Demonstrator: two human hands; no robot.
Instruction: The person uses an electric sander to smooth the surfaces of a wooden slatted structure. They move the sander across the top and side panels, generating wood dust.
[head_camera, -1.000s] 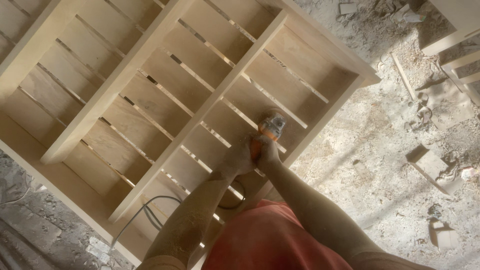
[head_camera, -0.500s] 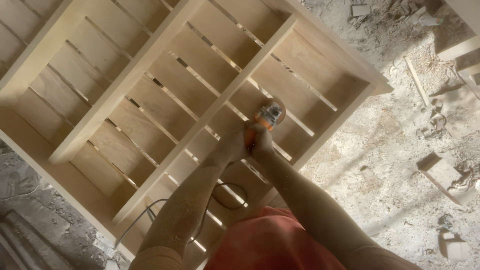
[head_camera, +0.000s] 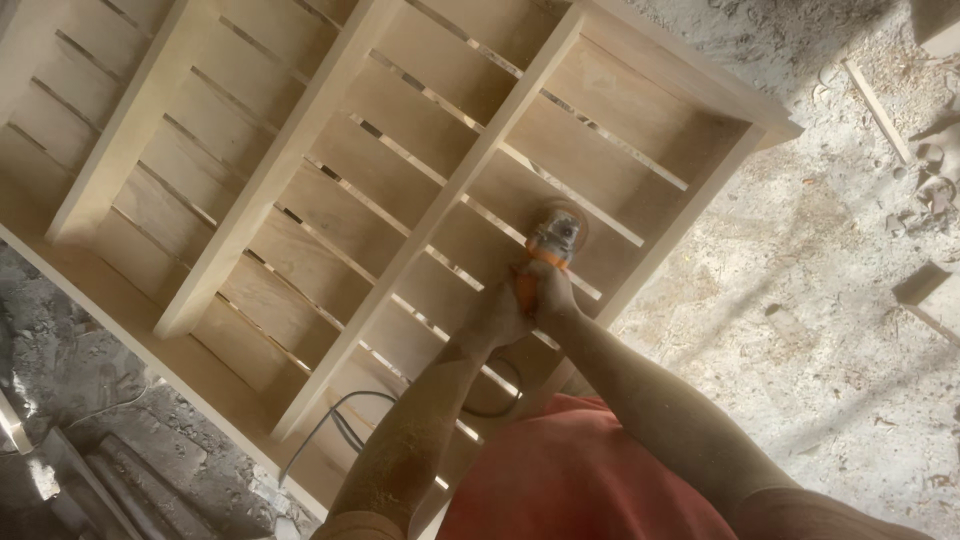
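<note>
Both hands are wrapped tight round the orange handle of a small power sander (head_camera: 548, 248), a little right of the frame's centre. The left hand (head_camera: 497, 318) grips the handle from the lower left, fingers closed around it; the right hand (head_camera: 549, 295) is clamped on just beside it, the two hands touching. The tool's grey head points up and to the right, and its round pad sits flat against the pale boards at the back of the right-hand bay.

That bay belongs to a big unfinished wooden shelf unit (head_camera: 300, 150) lying on its back, filling the upper left and middle of the frame. Long dividers (head_camera: 430, 225) run diagonally from the lower left to the upper right, and narrow slits of light show between the back slats. The sander is between the rightmost divider and the outer side panel (head_camera: 690, 215).

A dark power cord (head_camera: 335, 425) loops across the lower part of the shelf unit under the left forearm. Both forearms are dusted with sawdust, and an orange-red shirt (head_camera: 570, 480) fills the bottom centre.

To the right, the floor (head_camera: 820, 330) is covered in sawdust and shavings, with an offcut block (head_camera: 925, 290) near the right edge and a thin wood strip (head_camera: 878, 110) in the upper right. Grey rubble and scrap lie in the lower left corner
</note>
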